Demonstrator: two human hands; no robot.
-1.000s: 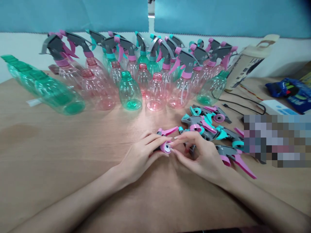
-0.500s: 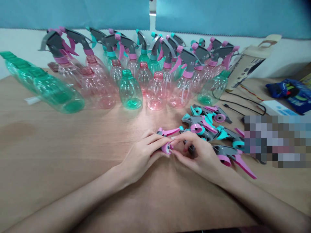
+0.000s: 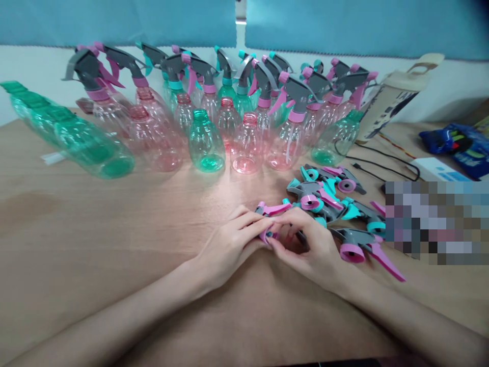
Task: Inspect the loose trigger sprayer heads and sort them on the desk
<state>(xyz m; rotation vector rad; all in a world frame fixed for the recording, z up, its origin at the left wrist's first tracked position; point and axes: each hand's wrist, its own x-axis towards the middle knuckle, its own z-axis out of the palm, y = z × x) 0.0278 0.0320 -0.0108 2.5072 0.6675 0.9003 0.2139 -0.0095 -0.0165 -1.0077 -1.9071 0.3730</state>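
Low over the table, my left hand [image 3: 229, 242] is closed round a grey trigger spray head [image 3: 272, 209] with a pink trigger and pink collar. The collar's open end faces me. My right hand [image 3: 311, 244] grips the collar's right side between thumb and fingertips. Whether those fingertips also pinch a small part inside the collar cannot be made out. Most of the grey body is hidden by my left fingers. Just right of my hands lies a pile of loose spray heads [image 3: 319, 196], pink, teal and grey. One pink-collared spray head [image 3: 359, 242] rests beside my right wrist.
Pink and green clear bottles stand across the back, many topped with spray heads; a pink bottle [image 3: 248, 150] and a green bottle [image 3: 207, 148] are uncapped. Several green bottles [image 3: 95, 148] lean at left. A cream tumbler [image 3: 393, 97], black cable [image 3: 397, 159] and blue packet [image 3: 458, 148] are right.
Both hands have shifted very slightly right with the spray head. My right thumb and fingertips have come closer against the collar, and its opening is turned a little differently.
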